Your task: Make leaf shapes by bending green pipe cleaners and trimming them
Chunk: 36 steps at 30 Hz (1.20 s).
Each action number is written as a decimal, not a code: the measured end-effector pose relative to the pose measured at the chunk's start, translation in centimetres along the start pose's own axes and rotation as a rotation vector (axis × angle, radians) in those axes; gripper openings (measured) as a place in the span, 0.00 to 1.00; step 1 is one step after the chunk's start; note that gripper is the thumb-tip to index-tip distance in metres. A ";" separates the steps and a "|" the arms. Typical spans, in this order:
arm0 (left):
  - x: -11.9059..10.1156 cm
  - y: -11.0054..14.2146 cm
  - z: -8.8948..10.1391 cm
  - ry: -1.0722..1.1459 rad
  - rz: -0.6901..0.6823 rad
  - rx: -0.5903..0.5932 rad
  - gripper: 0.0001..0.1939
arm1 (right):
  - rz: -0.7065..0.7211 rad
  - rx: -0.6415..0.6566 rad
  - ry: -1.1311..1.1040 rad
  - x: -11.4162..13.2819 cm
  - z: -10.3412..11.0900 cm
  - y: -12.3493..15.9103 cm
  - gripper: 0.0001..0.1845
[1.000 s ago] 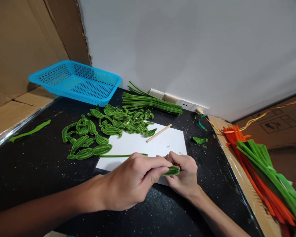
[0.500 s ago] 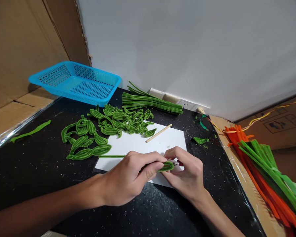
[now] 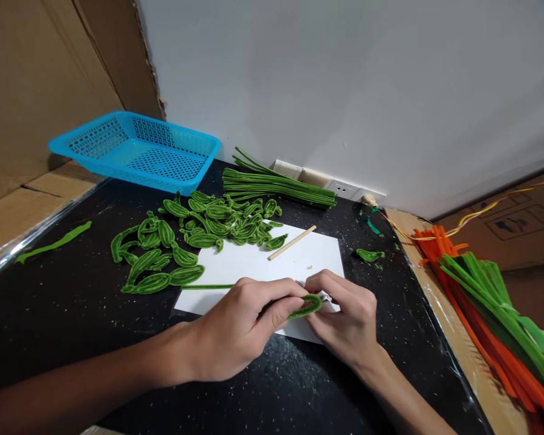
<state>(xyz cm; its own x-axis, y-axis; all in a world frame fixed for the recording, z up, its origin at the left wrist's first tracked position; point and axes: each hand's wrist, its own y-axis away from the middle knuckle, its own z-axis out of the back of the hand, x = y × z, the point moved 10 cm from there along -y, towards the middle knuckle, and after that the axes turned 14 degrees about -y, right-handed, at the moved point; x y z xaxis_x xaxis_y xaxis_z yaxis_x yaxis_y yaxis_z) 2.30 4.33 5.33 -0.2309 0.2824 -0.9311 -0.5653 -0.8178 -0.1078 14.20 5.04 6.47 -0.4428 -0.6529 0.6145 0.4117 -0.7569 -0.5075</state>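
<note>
Left hand point(image 3: 249, 329) is pinching fuzzy green loop point(image 3: 316, 307) over white sheet point(image 3: 238, 263)

Thumb and forefinger are closing on the narrow loop, which is pointing right above the sheet's near edge, between the person's two hands. The right hand point(image 3: 347, 317) is curling its fingers just beside the loop's rounded end, gripping a small silvery item point(image 3: 326, 297) that the fingers are mostly hiding; whether that item is touching the loop is impossible to tell.

A straight green stem point(image 3: 208, 287) is lying across the sheet, its right end disappearing behind the left hand. Farther off, a pale wooden stick point(image 3: 292, 243) is resting aslant on the paper, while a pile of green leaf shapes point(image 3: 217, 228) is spreading from the sheet's far left corner onto the black tabletop point(image 3: 118, 329). A single leaf shape point(image 3: 369, 255) is lying apart, to the right of the paper. Beyond the pile, a bundle of green stems point(image 3: 276, 188) is lying near the wall sockets point(image 3: 342, 190), and a blue basket point(image 3: 136, 174) is sitting at far left. Orange strips point(image 3: 485, 344) and bright green strips point(image 3: 503, 314) are filling the right edge.
</note>
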 end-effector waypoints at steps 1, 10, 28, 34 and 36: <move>-0.1 0.0 0.0 -0.020 -0.015 -0.002 0.12 | -0.001 0.004 -0.008 0.0 0.0 0.0 0.08; -0.6 -0.3 0.4 -0.124 -0.147 -0.022 0.13 | -0.012 0.111 -0.161 -0.2 -0.9 -0.1 0.08; -0.6 -0.2 0.6 -0.221 -0.157 -0.011 0.13 | -0.019 0.087 -0.238 -0.5 -0.9 -0.4 0.13; 0.6 -0.3 0.2 -0.080 -0.041 0.033 0.13 | -0.039 0.054 -0.236 -0.8 -0.5 -0.4 0.14; 0.9 -0.3 0.3 -0.015 -0.010 0.024 0.14 | -0.065 0.032 -0.233 -1.0 -0.2 -0.5 0.13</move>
<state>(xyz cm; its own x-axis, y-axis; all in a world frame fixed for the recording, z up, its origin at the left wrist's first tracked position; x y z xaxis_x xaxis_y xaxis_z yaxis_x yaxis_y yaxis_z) 2.02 5.02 4.58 -0.2369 0.2979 -0.9247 -0.5862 -0.8028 -0.1085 14.30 6.07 5.98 -0.2747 -0.5756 0.7702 0.4152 -0.7935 -0.4449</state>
